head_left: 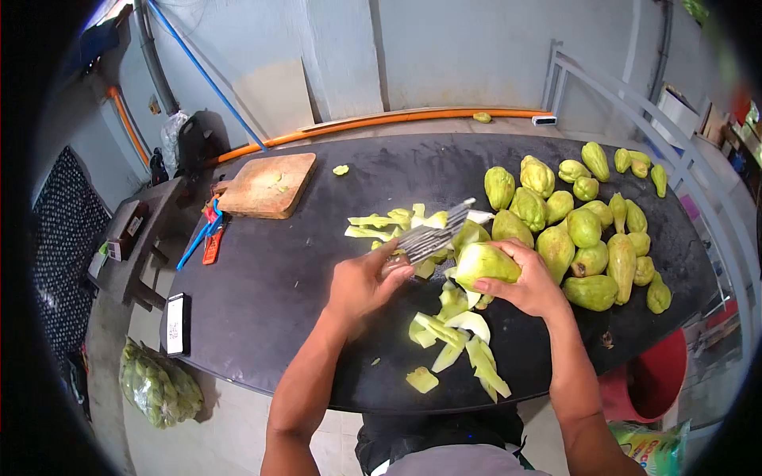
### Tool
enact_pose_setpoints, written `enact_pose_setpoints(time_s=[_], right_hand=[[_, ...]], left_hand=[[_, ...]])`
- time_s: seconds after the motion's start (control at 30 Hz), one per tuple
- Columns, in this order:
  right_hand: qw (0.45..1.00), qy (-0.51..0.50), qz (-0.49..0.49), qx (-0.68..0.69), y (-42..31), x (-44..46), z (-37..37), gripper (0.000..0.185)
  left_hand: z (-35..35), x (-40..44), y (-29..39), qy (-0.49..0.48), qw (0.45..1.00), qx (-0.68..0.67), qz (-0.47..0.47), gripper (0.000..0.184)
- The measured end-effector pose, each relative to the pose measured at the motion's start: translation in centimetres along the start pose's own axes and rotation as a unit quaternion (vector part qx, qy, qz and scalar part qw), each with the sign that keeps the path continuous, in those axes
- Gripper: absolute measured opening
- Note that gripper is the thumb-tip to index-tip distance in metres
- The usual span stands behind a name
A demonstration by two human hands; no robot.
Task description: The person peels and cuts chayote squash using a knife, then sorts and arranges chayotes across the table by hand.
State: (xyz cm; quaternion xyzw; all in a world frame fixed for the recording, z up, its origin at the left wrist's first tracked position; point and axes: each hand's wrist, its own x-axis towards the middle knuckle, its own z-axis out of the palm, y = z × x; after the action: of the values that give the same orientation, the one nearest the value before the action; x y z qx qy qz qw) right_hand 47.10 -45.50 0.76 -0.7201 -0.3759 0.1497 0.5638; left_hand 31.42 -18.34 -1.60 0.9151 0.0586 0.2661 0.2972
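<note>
My left hand (pixel 369 282) is closed around the handle of a knife (pixel 432 236) with a wide, ridged metal blade. The blade slants up to the right, close to the chayote in the other hand. My right hand (pixel 533 278) grips a partly peeled chayote (pixel 486 266), its pale green flesh showing on the near side. Below and between the hands lie peel strips (pixel 452 333) on the dark table. More pale green slices (pixel 381 225) are scattered behind the knife, partly hidden by it. Another chayote (pixel 471 236) sits just behind the held one.
Many whole chayotes (pixel 587 228) cover the right side of the dark table (pixel 262 317). A wooden cutting board (pixel 270 186) rests at the back left, beside an orange-handled tool (pixel 213 244). A phone-like device (pixel 176 325) lies at the left edge. Below right stands a red bin (pixel 663 373).
</note>
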Motion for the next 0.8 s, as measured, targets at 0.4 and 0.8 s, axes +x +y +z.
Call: enact_pose_setpoints(time_s=[0.4,0.8], right_hand=[[0.764,0.063,0.152,0.624,0.8,2.9,2.0,0.055],[0.668,0.016,0.140,0.730,2.7,1.0,3.6,0.051]], left_hand=[[1.7,-1.1,5.5,0.033,0.995,-0.091,0.013,0.058],[3.9,-1.0,8.1,0.077,0.936,0.142,0.313,0.091]])
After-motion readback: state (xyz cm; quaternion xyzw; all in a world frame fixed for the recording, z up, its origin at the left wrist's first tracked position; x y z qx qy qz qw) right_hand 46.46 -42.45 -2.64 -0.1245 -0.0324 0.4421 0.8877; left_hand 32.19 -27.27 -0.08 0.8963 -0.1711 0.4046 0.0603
